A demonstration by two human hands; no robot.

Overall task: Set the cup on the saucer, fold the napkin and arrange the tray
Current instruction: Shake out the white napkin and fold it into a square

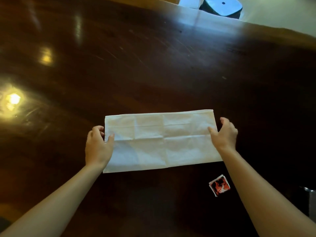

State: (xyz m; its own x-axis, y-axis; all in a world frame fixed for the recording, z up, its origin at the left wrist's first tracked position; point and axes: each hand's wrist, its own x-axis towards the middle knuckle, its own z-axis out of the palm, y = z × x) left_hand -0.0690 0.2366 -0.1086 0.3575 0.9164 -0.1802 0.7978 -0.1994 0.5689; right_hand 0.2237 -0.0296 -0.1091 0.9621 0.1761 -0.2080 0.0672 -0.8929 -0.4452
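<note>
Napkin [161, 141] flat on bench [153, 65], a long rectangle; left hand [98, 147] and right hand [224, 134] pinching its short ends, fingers curled. Probably best: lift evenly, match corners, then press crease flat.

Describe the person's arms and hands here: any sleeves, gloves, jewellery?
Both forearms are bare up to the frame edge, with no sleeves visible. The left hand and right hand wear no gloves. No watch, bracelet or ring shows on either. No markings or cables appear on them.
</note>
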